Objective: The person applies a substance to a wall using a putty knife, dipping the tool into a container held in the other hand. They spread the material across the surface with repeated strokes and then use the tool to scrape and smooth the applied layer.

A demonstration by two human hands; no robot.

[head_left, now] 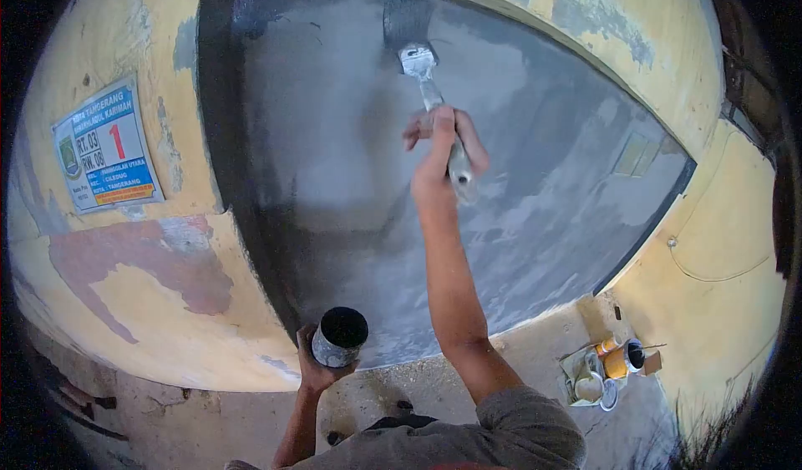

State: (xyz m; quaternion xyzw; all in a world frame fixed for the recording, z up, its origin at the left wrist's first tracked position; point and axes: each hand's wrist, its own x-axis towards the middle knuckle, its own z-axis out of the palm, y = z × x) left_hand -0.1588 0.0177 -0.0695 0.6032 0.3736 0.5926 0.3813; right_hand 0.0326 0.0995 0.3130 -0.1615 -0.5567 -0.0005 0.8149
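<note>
Right hand (443,144): fingers wrapped round the handle of one wide brush (418,59), bristles against the upper grey panel (326,127). Left hand (316,376): curled about one open can (334,355), dark inside, near the panel's lower edge. On the floor over to my right: assorted tubs (615,364).

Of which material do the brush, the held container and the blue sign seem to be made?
Brush: the collar looks metal, being silvery and shiny; the pale, smooth handle could be painted wood or plastic.
Container: rigid-looking, with a grey-smeared wall; tin or plastic, the smears leave it open.
Sign: a thin, flat printed sheet, perhaps plastic or metal.
</note>
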